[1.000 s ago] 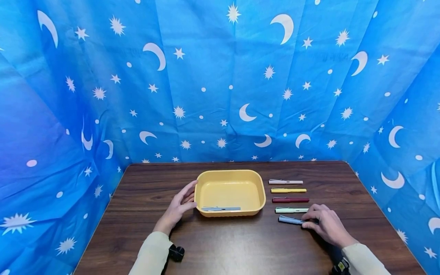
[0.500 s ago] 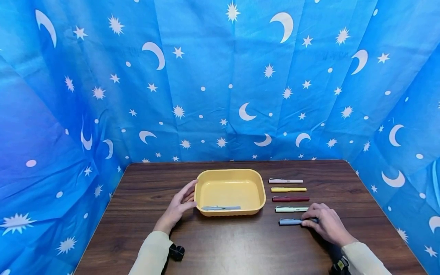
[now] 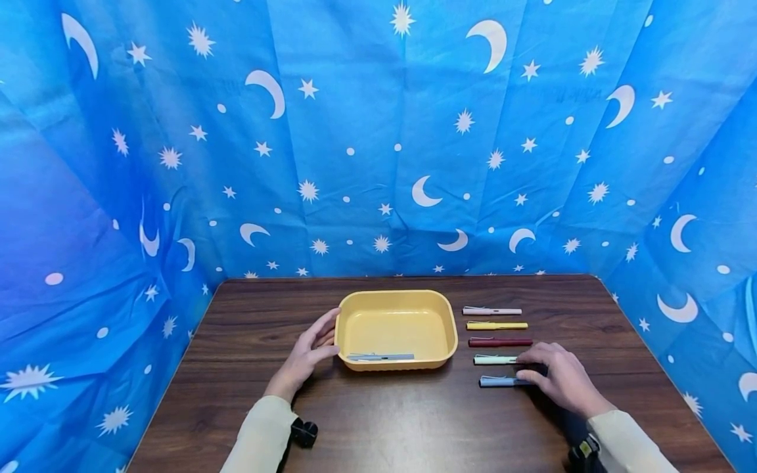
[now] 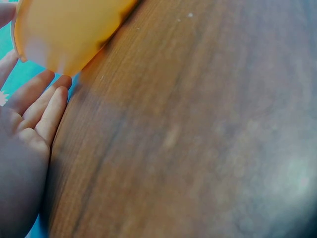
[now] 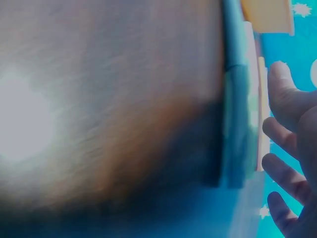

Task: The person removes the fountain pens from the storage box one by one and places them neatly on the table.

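Note:
My left hand (image 3: 305, 358) rests against the left side of a yellow tray (image 3: 395, 365), its fingers along the outer wall. In the left wrist view, those fingers (image 4: 52, 116) look relaxed beside the tray (image 4: 79, 37). A grey-blue pen (image 3: 381, 357) lies inside, along the front wall. My right hand (image 3: 558, 376) hovers at the right ends of a light blue pen (image 3: 495, 381) and a mint green pen (image 3: 493, 360), hiding those ends. From the right wrist, its thumb and fingers appear spread apart, with the blue pen (image 5: 237, 114) on the table beyond them.
Behind the mint pen, a maroon pen (image 3: 499, 342), a yellow pen (image 3: 497, 326) and a pale pen (image 3: 492, 311) lie roughly parallel, right of the tray. The dark wooden table (image 3: 402, 420) is enclosed by blue cloth (image 3: 355, 118) with moons and stars.
The light blue pen, tilted and gripped by my right hand earlier, now lies straight in line with the others. My right hand has let go and moved slightly back. The left hand stays put.

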Demonstrator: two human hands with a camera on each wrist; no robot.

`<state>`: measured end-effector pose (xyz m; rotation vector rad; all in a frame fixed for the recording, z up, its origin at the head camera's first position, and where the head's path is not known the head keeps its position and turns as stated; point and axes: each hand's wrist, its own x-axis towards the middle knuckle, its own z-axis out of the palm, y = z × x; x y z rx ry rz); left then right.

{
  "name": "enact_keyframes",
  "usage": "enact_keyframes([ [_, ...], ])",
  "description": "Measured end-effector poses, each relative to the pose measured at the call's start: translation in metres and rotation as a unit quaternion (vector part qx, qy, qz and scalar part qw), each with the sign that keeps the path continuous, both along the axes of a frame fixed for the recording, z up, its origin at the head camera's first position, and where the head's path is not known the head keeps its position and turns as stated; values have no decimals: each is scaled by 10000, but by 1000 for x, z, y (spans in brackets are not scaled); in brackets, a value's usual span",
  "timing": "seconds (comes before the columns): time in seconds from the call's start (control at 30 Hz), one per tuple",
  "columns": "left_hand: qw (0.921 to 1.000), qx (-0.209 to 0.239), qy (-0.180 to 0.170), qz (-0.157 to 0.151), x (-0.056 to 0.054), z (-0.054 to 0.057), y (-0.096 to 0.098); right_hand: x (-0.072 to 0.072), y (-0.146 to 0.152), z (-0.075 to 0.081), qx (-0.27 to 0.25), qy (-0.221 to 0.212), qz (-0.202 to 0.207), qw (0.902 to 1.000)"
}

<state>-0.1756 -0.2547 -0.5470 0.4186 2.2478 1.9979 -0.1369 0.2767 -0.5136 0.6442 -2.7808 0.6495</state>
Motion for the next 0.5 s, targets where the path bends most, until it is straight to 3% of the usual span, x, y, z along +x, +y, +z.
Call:
enact_keyframes([
  [0.27, 10000, -25, 70, -20, 0, 0, 0, -16, -22, 35, -707, -570, -199, 9957],
  [0.5, 9999, 2, 151, -63, 0, -1, 0, -32, -62, 69, -1163, -809, -4, 9899],
])
